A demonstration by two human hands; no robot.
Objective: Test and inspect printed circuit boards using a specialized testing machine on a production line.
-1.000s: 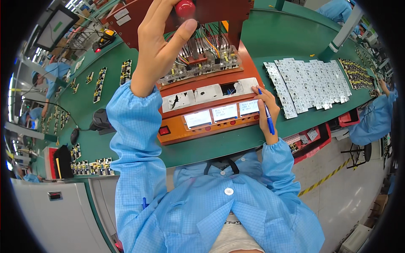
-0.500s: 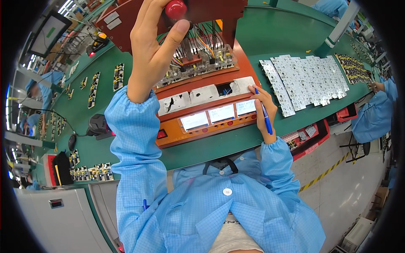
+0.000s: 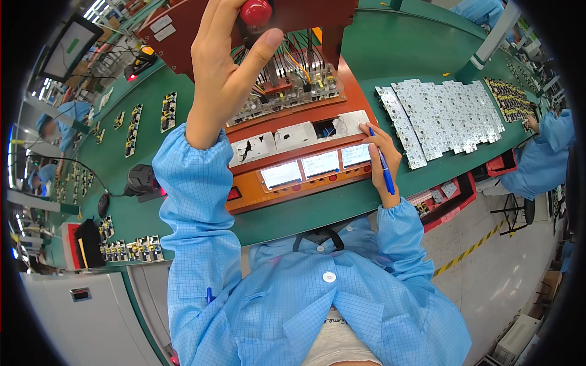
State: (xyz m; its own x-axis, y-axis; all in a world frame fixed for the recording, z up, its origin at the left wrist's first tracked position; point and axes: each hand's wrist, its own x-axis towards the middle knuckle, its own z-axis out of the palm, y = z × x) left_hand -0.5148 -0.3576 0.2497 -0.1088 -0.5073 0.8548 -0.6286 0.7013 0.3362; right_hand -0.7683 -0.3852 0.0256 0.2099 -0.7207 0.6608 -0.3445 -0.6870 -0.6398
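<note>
My left hand (image 3: 221, 79) is raised beside the red ball knob (image 3: 256, 12) on the machine. Its thumb is spread away below the knob, and the stretched fingers run past it and out at the top edge. A blue pen (image 3: 386, 169) is held in my right hand (image 3: 386, 157), whose fingertips rest at the right end of the machine's white strip (image 3: 287, 138). Under the knob, wires lead down to a row of circuit boards (image 3: 293, 97) in a clear fixture. Lit displays (image 3: 320, 165) line the orange front panel (image 3: 268, 199).
White circuit-board panels (image 3: 448, 116) lie on the green bench (image 3: 390, 49) at right, above a red bin (image 3: 452, 201). Further boards (image 3: 134, 131), a black scanner stand (image 3: 144, 181) and a monitor (image 3: 72, 49) are at left. A co-worker in blue (image 3: 540, 155) sits far right.
My left hand has shifted slightly to the right by the knob. More text shows on the displays. The co-worker at right has moved; my right hand stays with the pen.
</note>
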